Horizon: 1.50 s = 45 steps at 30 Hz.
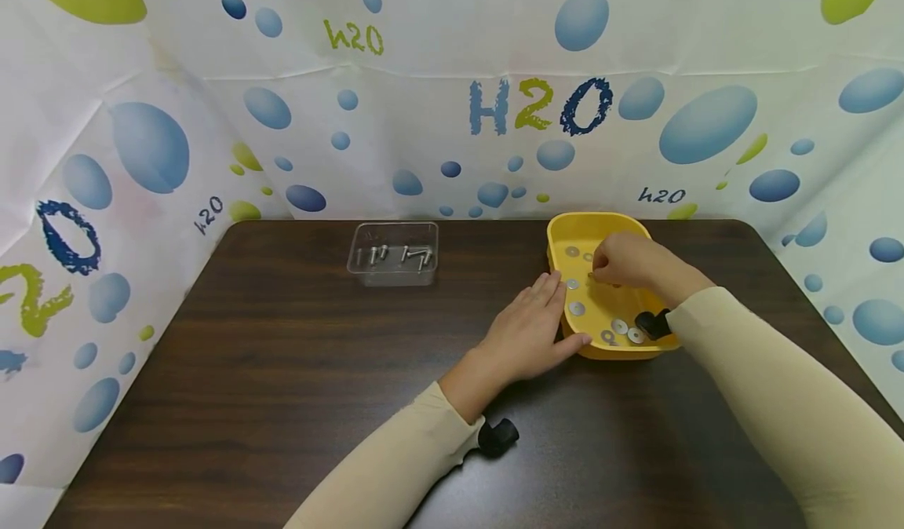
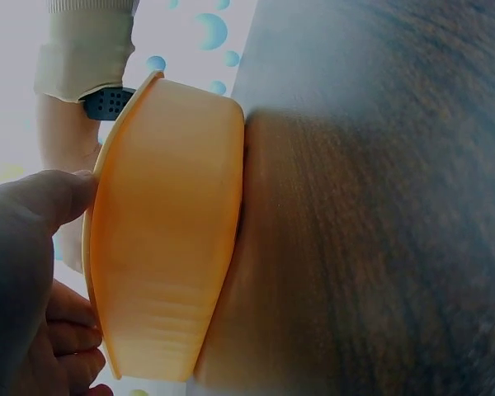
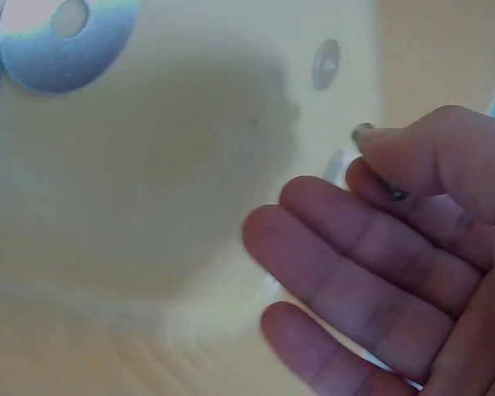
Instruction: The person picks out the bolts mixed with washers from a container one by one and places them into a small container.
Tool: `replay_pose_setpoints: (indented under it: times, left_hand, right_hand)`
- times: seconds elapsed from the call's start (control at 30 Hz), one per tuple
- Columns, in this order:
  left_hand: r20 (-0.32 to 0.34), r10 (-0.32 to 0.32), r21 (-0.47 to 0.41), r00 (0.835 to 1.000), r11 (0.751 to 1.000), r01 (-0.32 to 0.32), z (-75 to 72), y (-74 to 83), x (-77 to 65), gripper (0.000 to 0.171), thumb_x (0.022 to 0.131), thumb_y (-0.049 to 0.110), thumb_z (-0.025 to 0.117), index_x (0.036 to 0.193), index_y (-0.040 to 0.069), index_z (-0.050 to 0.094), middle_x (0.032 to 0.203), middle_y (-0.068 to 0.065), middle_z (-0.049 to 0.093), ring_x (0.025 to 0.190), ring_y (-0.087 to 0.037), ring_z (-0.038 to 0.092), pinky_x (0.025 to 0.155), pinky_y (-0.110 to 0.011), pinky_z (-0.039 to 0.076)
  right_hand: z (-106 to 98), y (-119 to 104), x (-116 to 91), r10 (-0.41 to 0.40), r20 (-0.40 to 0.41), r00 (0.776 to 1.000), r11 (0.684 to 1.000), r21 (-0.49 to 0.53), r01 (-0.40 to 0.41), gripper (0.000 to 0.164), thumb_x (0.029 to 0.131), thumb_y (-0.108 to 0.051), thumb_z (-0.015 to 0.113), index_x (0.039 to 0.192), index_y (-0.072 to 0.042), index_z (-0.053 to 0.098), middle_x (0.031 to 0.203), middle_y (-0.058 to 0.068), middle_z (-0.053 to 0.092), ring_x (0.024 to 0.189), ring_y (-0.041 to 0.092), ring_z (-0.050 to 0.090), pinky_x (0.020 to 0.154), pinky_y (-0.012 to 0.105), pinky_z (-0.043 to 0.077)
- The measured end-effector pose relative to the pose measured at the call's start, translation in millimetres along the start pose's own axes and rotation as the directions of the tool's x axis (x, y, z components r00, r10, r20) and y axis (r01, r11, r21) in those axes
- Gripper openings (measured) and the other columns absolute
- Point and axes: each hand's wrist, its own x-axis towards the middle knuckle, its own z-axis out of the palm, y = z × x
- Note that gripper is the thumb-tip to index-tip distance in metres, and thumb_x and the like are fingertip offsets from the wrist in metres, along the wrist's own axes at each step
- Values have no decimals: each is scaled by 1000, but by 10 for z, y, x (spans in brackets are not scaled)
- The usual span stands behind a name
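Observation:
In the head view my right hand (image 1: 631, 260) is inside the yellow tray (image 1: 592, 321). Its thumb and index finger pinch a small screw (image 3: 362, 134), largely covered by the fingertips; the other fingers are bent loosely beside it. My left hand (image 1: 524, 331) rests against the tray's left side, fingers straight along the rim and thumb at the near corner. From the left wrist the thumb (image 2: 62, 196) shows right at the tray's edge. Several flat metal washers (image 1: 619, 326) of different sizes lie spread over the tray's floor.
A clear plastic box (image 1: 392, 279) with several metal bolts (image 1: 384, 252) stands at the back of the dark wooden table (image 1: 282, 356), left of the tray. Behind the table hangs a white sheet (image 1: 424, 105) with blue and green spots.

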Motion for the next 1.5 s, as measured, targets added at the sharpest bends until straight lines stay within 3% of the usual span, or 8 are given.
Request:
replay_pose_setpoints:
  times: [0.13, 0.27, 0.37, 0.57, 0.8, 0.97, 1.3, 1.5]
  left_hand:
    - [-3, 15, -14, 1000, 1000, -15, -13, -29, -2, 85, 97, 62, 44, 156, 5, 23, 166, -9, 13, 153, -20, 13, 122, -36, 21]
    - [-14, 19, -60, 1000, 998, -20, -54, -121, -6, 86, 97, 61, 46, 157, 5, 21, 166, -8, 12, 153, -20, 12, 122, -36, 21]
    - [-40, 0, -103, 999, 995, -4, -130, -234, -30, 84, 97, 59, 47, 157, 5, 21, 166, -7, 11, 153, -19, 11, 122, -37, 20]
    - [-124, -64, -136, 990, 990, 47, -316, -550, -144, 79, 98, 57, 46, 156, 6, 26, 165, -6, 17, 153, -19, 15, 123, -38, 19]
    - [-239, -154, -165, 959, 979, 116, -497, -986, -363, 75, 99, 52, 50, 155, 6, 30, 162, -9, 27, 150, -26, 24, 121, -45, 23]
    - [-271, -237, -206, 933, 961, 185, -578, -1254, -533, 76, 98, 51, 52, 155, 7, 29, 162, -9, 27, 150, -28, 23, 121, -47, 23]
    - [-282, -378, -254, 882, 916, 311, -745, -1715, -766, 78, 98, 49, 52, 156, 5, 25, 165, -9, 19, 152, -28, 16, 120, -53, 21]
    - [-233, -437, -260, 869, 889, 378, -766, -1958, -880, 78, 100, 44, 50, 157, 2, 18, 166, -13, 11, 153, -29, 8, 121, -52, 16]
  right_hand:
    - [-34, -40, 0, -19, -71, 997, 1000, 17, 20, 23, 92, -21, 67, 104, -4, 75, 90, 6, 73, 75, 19, 59, 79, 38, 56]
    - [-51, -87, 1, -52, -152, 987, 998, 37, 59, 24, 93, -22, 66, 107, -5, 75, 92, 6, 73, 76, 20, 59, 78, 38, 55]
    - [-66, -127, 2, -84, -221, 972, 995, 43, 95, 24, 94, -23, 66, 107, -6, 75, 95, 7, 74, 77, 20, 59, 77, 38, 55]
    - [-115, -272, -4, -118, -335, 935, 988, 59, 146, 24, 95, -23, 66, 110, -7, 75, 106, 10, 74, 93, 25, 66, 89, 47, 55]
    - [-189, -478, 28, -155, -414, 897, 974, 89, 210, 24, 96, -23, 63, 109, -7, 75, 109, 13, 73, 100, 29, 66, 89, 47, 55]
    - [-233, -659, 73, -173, -430, 886, 968, 91, 233, 26, 96, -27, 61, 108, -9, 76, 108, 11, 74, 97, 28, 63, 88, 46, 54]
    - [-236, -1194, 112, -230, -444, 866, 952, 83, 295, 28, 96, -34, 64, 113, -15, 75, 112, 5, 73, 96, 25, 62, 86, 39, 56]
    - [-143, -1528, 250, -288, -516, 807, 899, 145, 413, 25, 95, -30, 65, 110, -14, 76, 108, 4, 75, 94, 21, 65, 85, 36, 57]
